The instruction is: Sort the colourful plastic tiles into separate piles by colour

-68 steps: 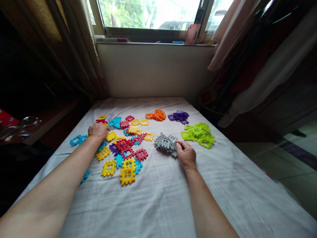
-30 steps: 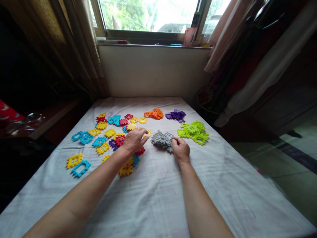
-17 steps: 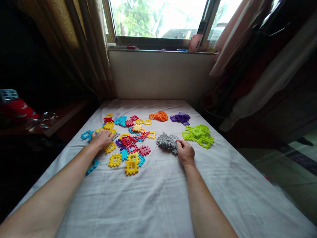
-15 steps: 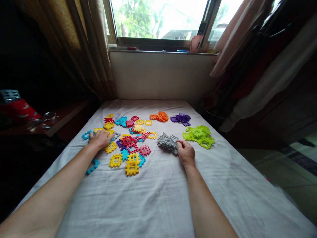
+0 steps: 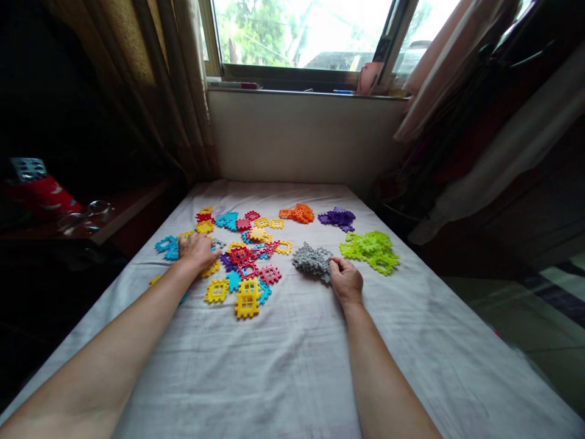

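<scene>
My left hand lies palm down over the left part of a mixed spread of flat plastic interlocking blocks. Its fingers reach out loosely, the tips beside a grey block; what lies under the palm is hidden. Around it are blue blocks, yellow window-shaped blocks and red blocks. My right hand is closed, thumb and forefinger pinching the right edge of a heap of grey interlocking blocks.
Separate heaps of orange, purple and lime green blocks lie along the back and right of the sheet-covered bed. A dark side table holding glasses stands left. A window and curtains are beyond.
My left hand has shifted slightly right, its fingers more bent, and blue blocks now show left of it. My right hand stays at the grey heap. The whole view has shifted a little.
</scene>
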`<state>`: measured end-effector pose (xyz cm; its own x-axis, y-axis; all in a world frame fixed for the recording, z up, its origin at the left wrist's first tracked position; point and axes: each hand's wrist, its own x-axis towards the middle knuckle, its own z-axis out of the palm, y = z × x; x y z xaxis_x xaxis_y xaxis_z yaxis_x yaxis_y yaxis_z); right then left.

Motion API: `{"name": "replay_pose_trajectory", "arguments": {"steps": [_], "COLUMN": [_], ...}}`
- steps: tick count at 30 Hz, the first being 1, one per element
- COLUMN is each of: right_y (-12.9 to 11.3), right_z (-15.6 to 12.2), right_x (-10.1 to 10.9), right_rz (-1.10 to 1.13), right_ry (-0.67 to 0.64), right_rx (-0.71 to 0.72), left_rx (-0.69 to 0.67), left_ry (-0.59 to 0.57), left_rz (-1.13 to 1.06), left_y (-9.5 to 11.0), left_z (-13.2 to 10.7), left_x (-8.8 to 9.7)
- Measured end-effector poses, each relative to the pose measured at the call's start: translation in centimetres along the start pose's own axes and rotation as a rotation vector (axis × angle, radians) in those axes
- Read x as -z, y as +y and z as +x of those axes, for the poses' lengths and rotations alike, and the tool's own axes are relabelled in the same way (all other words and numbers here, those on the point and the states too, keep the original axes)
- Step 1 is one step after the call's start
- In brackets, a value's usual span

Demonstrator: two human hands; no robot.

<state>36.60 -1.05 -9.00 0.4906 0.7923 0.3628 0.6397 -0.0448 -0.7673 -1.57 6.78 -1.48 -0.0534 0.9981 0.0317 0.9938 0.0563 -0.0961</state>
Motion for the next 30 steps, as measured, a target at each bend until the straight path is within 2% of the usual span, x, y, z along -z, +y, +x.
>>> {"name": "replay_pose_trajectory", "arguments": {"steps": [6,8,10,12,16,19,22,24,26,28,30], "right_y": [0.0,0.0,-0.1,-0.1,-0.1,-0.3,-0.6,-0.8,-0.9,-1.2,-1.6], "right_z": [0.1,0.1,0.1,0.0,0.0,0.0,0.1,0.2,0.1,-0.2,-0.8], "right_x": [0.0,0.0,-0.1,-0.1,-0.1,-0.1,-0.1,-0.1,0.0,0.0,-0.1], "right_rz": [0.006,0.005,0.008,0.013,0.035,0.059,0.077,0.087,0.091,0.063,-0.02], "right_ry": [0.004,0.004,0.004,0.01,0.016,0.009,-0.006,-0.026,-0.047,-0.051,-0.054], "right_rx": [0.004,0.0,-0.006,-0.008,-0.01,-0.026,-0.056,-0.073,-0.063,0.01,0.127], "left_rx": [0.064,0.069,0.008,-0.151,-0.497,-0.609,-0.63,-0.64,-0.637,-0.608,-0.573], "left_ry": [-0.025,0.009,0.092,0.189,0.241,0.224,0.177,0.159,0.145,0.136,0.146], "left_rz": [-0.051,-0.077,-0.15,-0.273,-0.449,-0.481,-0.452,-0.438,-0.442,-0.453,-0.454], "left_y": [-0.2,0.0,1.2,3.8,11.4,16.5,19.5,20.4,20.4,19.5,17.6], "left_z": [0.6,0.3,-0.3,-1.2,-3.1,-4.3,-4.9,-5.0,-4.9,-4.8,-5.0], "left_x": [0.6,1.0,1.5,2.0,2.7,2.7,2.6,2.5,2.4,2.1,1.6]}}
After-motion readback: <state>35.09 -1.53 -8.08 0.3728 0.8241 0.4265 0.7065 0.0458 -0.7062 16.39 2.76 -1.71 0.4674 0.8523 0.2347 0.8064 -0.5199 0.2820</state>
